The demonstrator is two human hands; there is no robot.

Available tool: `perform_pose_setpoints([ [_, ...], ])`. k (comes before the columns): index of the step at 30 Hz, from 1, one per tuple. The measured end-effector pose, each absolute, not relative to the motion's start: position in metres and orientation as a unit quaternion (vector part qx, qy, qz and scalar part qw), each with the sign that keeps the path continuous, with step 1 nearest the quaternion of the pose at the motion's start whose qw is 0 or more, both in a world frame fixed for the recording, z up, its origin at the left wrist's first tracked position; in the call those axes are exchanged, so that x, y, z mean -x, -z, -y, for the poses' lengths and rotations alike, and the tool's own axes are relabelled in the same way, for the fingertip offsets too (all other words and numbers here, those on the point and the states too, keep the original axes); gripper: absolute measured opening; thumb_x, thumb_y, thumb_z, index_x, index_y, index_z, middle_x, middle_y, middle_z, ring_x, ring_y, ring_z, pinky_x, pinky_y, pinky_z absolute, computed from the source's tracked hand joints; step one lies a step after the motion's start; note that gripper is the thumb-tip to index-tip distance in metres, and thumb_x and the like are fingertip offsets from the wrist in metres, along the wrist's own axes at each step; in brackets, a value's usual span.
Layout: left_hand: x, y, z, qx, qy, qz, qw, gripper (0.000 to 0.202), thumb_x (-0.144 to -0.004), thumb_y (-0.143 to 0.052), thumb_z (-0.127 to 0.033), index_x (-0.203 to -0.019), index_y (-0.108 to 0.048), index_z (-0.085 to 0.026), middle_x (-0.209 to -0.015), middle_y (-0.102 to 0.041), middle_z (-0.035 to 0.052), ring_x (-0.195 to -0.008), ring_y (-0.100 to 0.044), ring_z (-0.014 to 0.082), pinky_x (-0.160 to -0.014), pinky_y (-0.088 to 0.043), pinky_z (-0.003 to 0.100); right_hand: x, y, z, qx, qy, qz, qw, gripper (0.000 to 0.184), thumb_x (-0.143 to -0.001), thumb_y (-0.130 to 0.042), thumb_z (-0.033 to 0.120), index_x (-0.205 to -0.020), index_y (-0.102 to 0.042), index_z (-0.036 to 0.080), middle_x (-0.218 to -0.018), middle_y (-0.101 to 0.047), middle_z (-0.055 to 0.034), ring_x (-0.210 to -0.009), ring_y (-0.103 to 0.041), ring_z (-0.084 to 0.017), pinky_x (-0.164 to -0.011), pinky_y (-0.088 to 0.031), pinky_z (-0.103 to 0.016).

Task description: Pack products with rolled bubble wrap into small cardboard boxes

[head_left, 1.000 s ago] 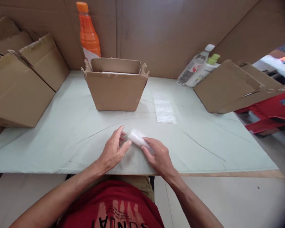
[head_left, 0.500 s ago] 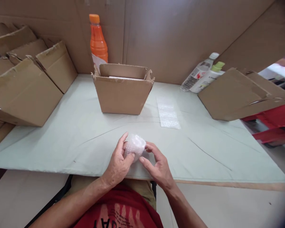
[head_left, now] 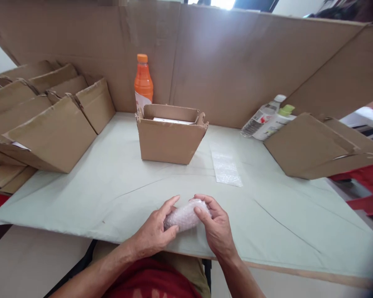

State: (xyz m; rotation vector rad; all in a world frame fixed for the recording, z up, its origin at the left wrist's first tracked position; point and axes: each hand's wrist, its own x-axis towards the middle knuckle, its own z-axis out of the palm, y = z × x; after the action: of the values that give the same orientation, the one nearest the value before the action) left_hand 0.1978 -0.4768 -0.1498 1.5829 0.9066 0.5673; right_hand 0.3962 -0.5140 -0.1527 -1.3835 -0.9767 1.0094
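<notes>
A small bundle wrapped in bubble wrap (head_left: 184, 217) is held just above the near edge of the table (head_left: 118, 194). My left hand (head_left: 153, 231) grips its left end with fingers curled round it. My right hand (head_left: 216, 227) closes over its right end from above. A loose flat sheet of bubble wrap (head_left: 226, 167) lies on the table beyond my right hand. Straight ahead stands an open cardboard box (head_left: 170, 136) with something white inside.
An orange bottle (head_left: 143, 82) stands behind the open box. Two pale bottles (head_left: 265, 118) lie at the back right beside a tilted cardboard box (head_left: 317, 147). Several cardboard boxes (head_left: 43, 120) are stacked at the left. A cardboard wall runs along the back.
The bundle was lifted from the table and turned between both hands, which now close round its ends. The view has tipped upward, showing more of the back wall.
</notes>
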Motion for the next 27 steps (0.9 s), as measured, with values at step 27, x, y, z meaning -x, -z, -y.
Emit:
perform_pose_setpoints([
  [27,-0.151,0.087,0.278,-0.755,-0.537,-0.364,-0.091,0.047,-0.080,-0.054,-0.003,-0.125,-0.062,-0.015,-0.099,-0.073,0.0089,-0.111,-0.062,0.0274,-0.097,-0.051,0.044,-0.451,0.044,0.468,0.612,-0.277,0.559,0.487,0.039,-0.077,-0.080,0.046,-0.108,-0.071,0.024,-0.085,-0.073,-0.0034,-0.070,-0.067,-0.019,-0.059,-0.056,-0.026],
])
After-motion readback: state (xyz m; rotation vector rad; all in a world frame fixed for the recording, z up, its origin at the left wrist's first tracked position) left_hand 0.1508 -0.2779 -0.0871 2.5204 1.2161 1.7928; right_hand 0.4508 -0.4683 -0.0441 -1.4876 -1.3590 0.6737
